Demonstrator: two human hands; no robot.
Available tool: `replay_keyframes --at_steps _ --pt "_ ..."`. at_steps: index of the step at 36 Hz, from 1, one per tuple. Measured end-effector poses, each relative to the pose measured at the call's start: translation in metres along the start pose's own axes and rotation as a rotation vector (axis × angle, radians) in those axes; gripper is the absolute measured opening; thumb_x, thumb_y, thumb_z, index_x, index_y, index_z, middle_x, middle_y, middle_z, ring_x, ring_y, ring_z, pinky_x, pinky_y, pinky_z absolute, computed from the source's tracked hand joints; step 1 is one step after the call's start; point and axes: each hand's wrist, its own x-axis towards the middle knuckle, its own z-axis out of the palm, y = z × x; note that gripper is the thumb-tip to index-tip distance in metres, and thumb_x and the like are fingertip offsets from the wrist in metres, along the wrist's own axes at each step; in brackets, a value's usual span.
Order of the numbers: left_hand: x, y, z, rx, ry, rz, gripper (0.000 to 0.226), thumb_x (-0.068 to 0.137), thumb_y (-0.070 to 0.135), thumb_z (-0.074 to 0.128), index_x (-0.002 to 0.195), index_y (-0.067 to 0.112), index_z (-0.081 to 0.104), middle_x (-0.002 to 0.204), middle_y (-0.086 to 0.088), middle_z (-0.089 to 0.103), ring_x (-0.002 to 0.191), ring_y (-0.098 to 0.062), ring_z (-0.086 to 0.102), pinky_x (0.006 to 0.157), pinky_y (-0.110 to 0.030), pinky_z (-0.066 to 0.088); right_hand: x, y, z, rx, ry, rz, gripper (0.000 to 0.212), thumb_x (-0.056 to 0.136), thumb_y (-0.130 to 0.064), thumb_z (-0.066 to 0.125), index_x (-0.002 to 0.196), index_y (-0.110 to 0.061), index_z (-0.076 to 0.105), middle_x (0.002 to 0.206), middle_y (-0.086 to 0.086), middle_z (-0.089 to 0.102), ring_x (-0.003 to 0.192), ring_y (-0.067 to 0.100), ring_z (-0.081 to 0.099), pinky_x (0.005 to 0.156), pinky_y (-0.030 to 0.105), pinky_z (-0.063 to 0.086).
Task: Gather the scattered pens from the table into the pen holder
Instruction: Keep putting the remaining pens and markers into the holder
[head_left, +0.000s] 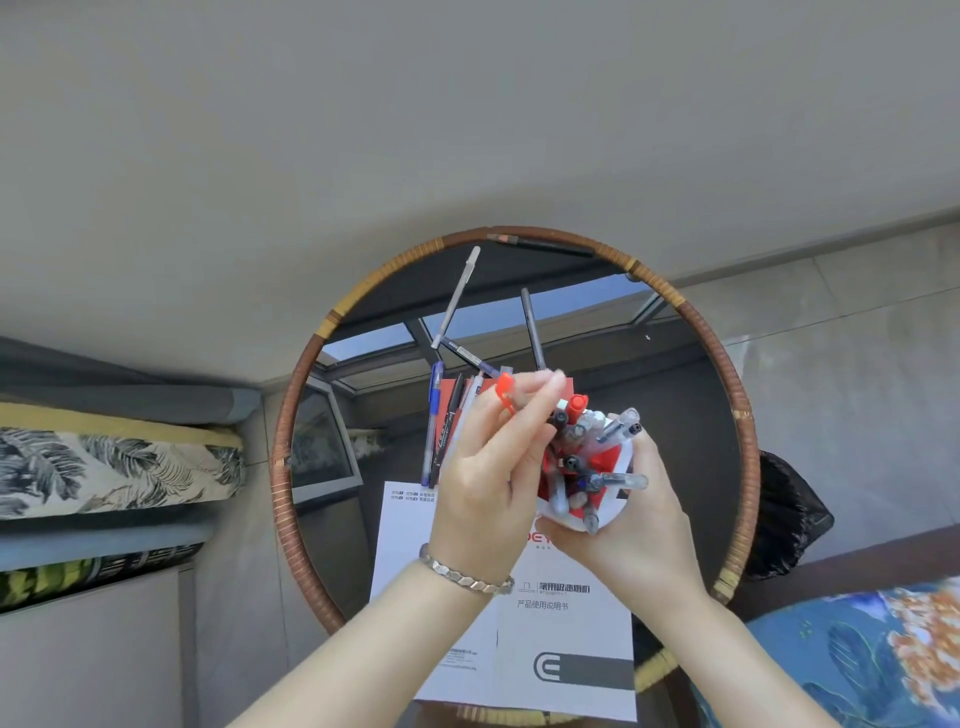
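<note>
My right hand (631, 530) grips a white and red pen holder (613, 462) above the round glass table (727, 374); several pens stick out of its top. My left hand (488, 467) pinches a pen with a red cap (505, 389) just left of the holder's mouth. On the glass lie a white pen (457, 296), a grey pen (532, 327), a dark pen with a label (470, 356), a blue pen (434, 415) and a black pen (451, 426). A dark pencil (540, 244) rests on the far rim.
A white instruction booklet (545, 623) lies under my hands, with a red sheet (452, 410) beyond it. A leaf-print cushion (114, 467) is at the left, a blue floral cushion (857, 654) at the lower right, and a black bag (784, 514) beside the table.
</note>
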Motion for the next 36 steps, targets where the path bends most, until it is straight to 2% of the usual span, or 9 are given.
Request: replay_keyframes --at_steps 3,9,14,16,18,21,25,31,36 --pt "0.000 0.004 -0.001 -0.132 -0.038 -0.047 0.052 0.092 0.021 0.045 0.134 0.047 0.028 0.116 0.001 0.058 0.115 -0.014 0.056 0.099 -0.024 0.046 0.001 0.006 0.002 -0.006 0.008 -0.013 0.072 0.059 -0.032 0.087 0.118 -0.035 0.045 0.109 -0.015 0.060 0.095 0.006 0.064 0.075 0.026 0.057" --pt "-0.005 -0.004 -0.001 0.105 -0.075 0.045 0.038 0.086 0.004 0.050 0.123 0.011 0.046 0.116 0.000 0.054 0.118 -0.004 0.049 0.102 -0.013 0.037 0.001 0.004 -0.001 0.026 0.030 -0.056 0.073 0.058 -0.033 0.088 0.120 -0.032 0.048 0.108 -0.016 0.061 0.096 0.003 0.064 0.077 0.025 0.057" --pt "-0.008 -0.008 -0.001 0.148 -0.191 0.054 0.036 0.098 0.028 0.030 0.126 0.014 0.049 0.135 0.004 0.042 0.132 -0.011 0.036 0.111 -0.025 0.031 0.005 0.003 -0.004 0.051 0.026 -0.027 0.070 0.058 -0.032 0.089 0.106 -0.053 0.042 0.106 -0.019 0.060 0.092 0.002 0.063 0.072 0.022 0.054" --pt "0.001 -0.007 -0.003 0.019 -0.236 -0.096 0.040 0.096 0.038 0.029 0.125 0.021 0.051 0.135 0.018 0.043 0.129 0.004 0.036 0.108 -0.015 0.029 0.008 0.007 -0.006 0.068 0.018 -0.001 0.070 0.057 -0.026 0.088 0.098 -0.057 0.040 0.103 -0.019 0.061 0.091 0.005 0.064 0.073 0.029 0.055" --pt "0.010 -0.018 -0.002 -0.044 -0.118 -0.364 0.035 0.093 0.037 0.038 0.124 0.028 0.051 0.124 0.023 0.051 0.117 0.015 0.042 0.097 -0.003 0.032 0.009 0.013 -0.008 0.098 0.021 0.014 0.070 0.056 -0.022 0.088 0.098 -0.055 0.043 0.103 -0.022 0.063 0.091 0.001 0.065 0.075 0.032 0.056" --pt "0.021 -0.066 0.004 0.156 0.078 -0.757 0.035 0.090 0.017 0.052 0.125 0.022 0.048 0.126 0.001 0.053 0.115 -0.008 0.051 0.092 -0.020 0.043 0.012 0.020 -0.011 0.113 0.030 0.001 0.070 0.058 -0.024 0.090 0.101 -0.053 0.043 0.104 -0.038 0.057 0.095 -0.015 0.059 0.070 0.020 0.050" --pt "0.025 -0.128 0.007 0.501 -0.108 -1.027 0.051 0.083 0.020 0.063 0.128 0.014 0.038 0.132 -0.015 0.040 0.119 -0.032 0.045 0.092 -0.046 0.048 0.015 0.027 -0.013 0.126 0.036 0.033 0.072 0.057 -0.027 0.092 0.107 -0.049 0.044 0.106 -0.037 0.057 0.096 -0.017 0.058 0.072 0.021 0.053" --pt "0.022 -0.152 0.009 0.658 -0.335 -0.930 0.040 0.082 0.026 0.062 0.115 0.009 0.045 0.115 -0.016 0.050 0.103 -0.033 0.053 0.081 -0.046 0.053 0.018 0.035 -0.014 0.092 0.035 0.061 0.078 0.055 -0.028 0.091 0.111 -0.052 0.042 0.104 -0.035 0.060 0.094 -0.004 0.065 0.082 0.034 0.058" --pt "0.019 -0.162 0.006 0.700 -0.348 -0.946 0.037 0.081 0.018 0.063 0.110 0.005 0.045 0.108 -0.020 0.056 0.097 -0.035 0.058 0.081 -0.046 0.054 0.020 0.033 -0.014 0.060 0.018 0.056 0.073 0.058 -0.028 0.089 0.103 -0.057 0.039 0.101 -0.042 0.055 0.094 -0.017 0.058 0.074 0.024 0.053"
